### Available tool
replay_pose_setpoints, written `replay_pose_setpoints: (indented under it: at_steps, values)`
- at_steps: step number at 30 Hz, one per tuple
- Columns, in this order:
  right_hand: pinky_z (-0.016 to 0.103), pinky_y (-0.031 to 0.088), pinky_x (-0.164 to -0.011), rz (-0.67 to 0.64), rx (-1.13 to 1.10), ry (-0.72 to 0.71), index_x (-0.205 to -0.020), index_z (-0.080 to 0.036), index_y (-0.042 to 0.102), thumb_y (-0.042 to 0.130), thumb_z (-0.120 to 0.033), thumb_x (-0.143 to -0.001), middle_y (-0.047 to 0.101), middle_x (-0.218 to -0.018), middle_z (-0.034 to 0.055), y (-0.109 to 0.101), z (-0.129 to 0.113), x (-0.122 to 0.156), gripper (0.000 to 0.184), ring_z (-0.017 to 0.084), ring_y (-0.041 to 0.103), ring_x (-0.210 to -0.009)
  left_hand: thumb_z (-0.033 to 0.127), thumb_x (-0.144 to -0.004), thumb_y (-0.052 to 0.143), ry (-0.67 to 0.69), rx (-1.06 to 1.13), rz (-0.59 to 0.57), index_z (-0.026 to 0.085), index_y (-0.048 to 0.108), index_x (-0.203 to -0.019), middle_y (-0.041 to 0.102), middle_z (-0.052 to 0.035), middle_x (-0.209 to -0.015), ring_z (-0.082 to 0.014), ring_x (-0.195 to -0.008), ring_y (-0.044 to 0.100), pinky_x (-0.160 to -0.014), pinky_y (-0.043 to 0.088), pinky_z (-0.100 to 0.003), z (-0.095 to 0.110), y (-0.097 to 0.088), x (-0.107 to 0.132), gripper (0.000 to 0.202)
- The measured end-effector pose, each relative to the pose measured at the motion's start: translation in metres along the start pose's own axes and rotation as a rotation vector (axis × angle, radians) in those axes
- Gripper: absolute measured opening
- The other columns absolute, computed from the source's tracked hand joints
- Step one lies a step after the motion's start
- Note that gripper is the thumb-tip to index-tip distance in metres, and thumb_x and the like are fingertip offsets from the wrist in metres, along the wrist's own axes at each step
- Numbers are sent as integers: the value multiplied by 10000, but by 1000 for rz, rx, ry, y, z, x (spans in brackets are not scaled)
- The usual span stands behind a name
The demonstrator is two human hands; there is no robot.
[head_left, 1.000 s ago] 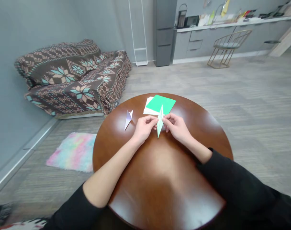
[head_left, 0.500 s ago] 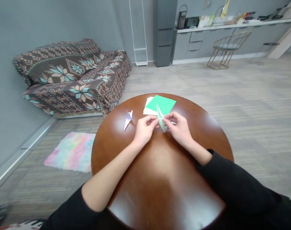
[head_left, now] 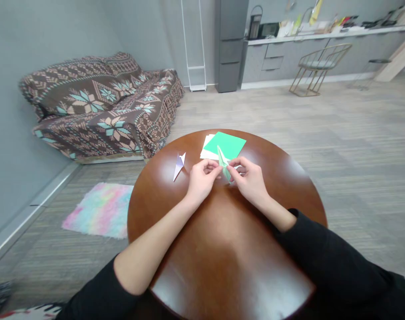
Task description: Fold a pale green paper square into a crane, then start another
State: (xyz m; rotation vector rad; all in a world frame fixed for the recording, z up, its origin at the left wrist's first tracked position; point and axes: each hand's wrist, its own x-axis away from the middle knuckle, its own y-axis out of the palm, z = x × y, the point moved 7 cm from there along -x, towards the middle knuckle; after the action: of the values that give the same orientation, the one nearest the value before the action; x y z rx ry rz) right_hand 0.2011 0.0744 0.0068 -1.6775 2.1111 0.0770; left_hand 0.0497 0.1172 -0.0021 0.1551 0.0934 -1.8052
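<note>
Both hands meet over the far half of a round brown table (head_left: pixel 229 249). My left hand (head_left: pixel 200 180) and my right hand (head_left: pixel 251 180) each pinch a narrow folded piece of green paper (head_left: pixel 223 164) held between them, just above the tabletop. Behind it lies a flat green square sheet (head_left: pixel 227 144) on top of white sheets (head_left: pixel 206 151). A small folded pale paper figure (head_left: pixel 179 165) rests on the table to the left of my left hand.
A patterned brown sofa (head_left: pixel 102 111) stands at the left wall, with a pastel rug (head_left: pixel 99 211) on the floor beside the table. A wire chair (head_left: pixel 317 64) and a counter with drawers (head_left: pixel 289 49) are at the back.
The folded green paper has been turned between my fingers: its long point, which hung down toward me a second ago, is now shorter and angled. Both hands stay in place.
</note>
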Motion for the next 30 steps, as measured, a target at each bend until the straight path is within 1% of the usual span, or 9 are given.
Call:
replay_pose_setpoints:
  at_steps: [4, 8, 11, 15, 20, 23, 26, 30]
  values:
    - [284, 479, -529, 8, -5, -13, -814, -223, 630, 671, -395, -895, 669, -728, 21, 0, -1, 0, 194, 175, 631, -586, 305, -747, 800, -10, 43, 21, 157, 650, -779, 693, -26, -781, -157, -735, 688, -796, 575, -319, -4, -1, -1, 213]
    - [290, 482, -537, 16, -1, 5, -809, -224, 613, 658, -392, -906, 656, -697, 17, -1, -1, 0, 199, 175, 622, -573, 299, -751, 805, 9, 32, 7, 154, 664, -787, 704, -32, -791, -164, -759, 689, -815, 559, -322, -2, 0, -1, 205]
    - [290, 482, -542, 23, 2, -9, -824, -227, 610, 646, -396, -916, 646, -718, 15, -1, -2, 0, 195, 171, 615, -575, 286, -737, 816, 41, -2, 8, 159, 672, -790, 710, -35, -817, -165, -792, 682, -840, 545, -317, 3, 0, 0, 200]
    - [290, 480, -561, 34, 93, -75, -836, -225, 606, 624, -369, -929, 659, -788, 27, 1, -8, 2, 172, 168, 617, -611, 270, -724, 818, 32, -11, 59, 163, 659, -774, 697, -31, -795, -160, -775, 667, -804, 530, -296, 3, -2, 1, 198]
    - [286, 446, -573, 45, 257, -170, -814, -224, 579, 618, -285, -918, 649, -736, 6, 3, -14, 4, 127, 148, 579, -569, 254, -725, 806, 37, -75, 95, 164, 657, -752, 695, -29, -776, -162, -755, 662, -755, 524, -280, 5, -3, 5, 176]
    - [288, 442, -591, 71, 335, -213, -822, -220, 587, 613, -260, -914, 666, -754, 6, 3, -13, 5, 103, 148, 575, -580, 241, -739, 787, 52, -113, 85, 164, 664, -777, 711, -39, -797, -167, -771, 676, -758, 534, -279, 8, 1, 8, 150]
    - [290, 458, -617, 92, 372, -272, -873, -216, 612, 600, -235, -918, 685, -800, 13, 2, -14, 5, 51, 153, 591, -605, 232, -760, 762, 51, -115, 60, 161, 686, -798, 729, -52, -823, -173, -789, 690, -786, 555, -289, 7, 5, 10, 112]
    - [289, 466, -613, 68, 371, -335, -915, -214, 624, 586, -206, -934, 693, -859, 30, 6, -17, 7, 44, 153, 600, -617, 305, -827, 710, -1, 25, 9, 163, 705, -846, 736, -55, -852, -183, -798, 702, -770, 595, -308, 1, 10, 9, 143]
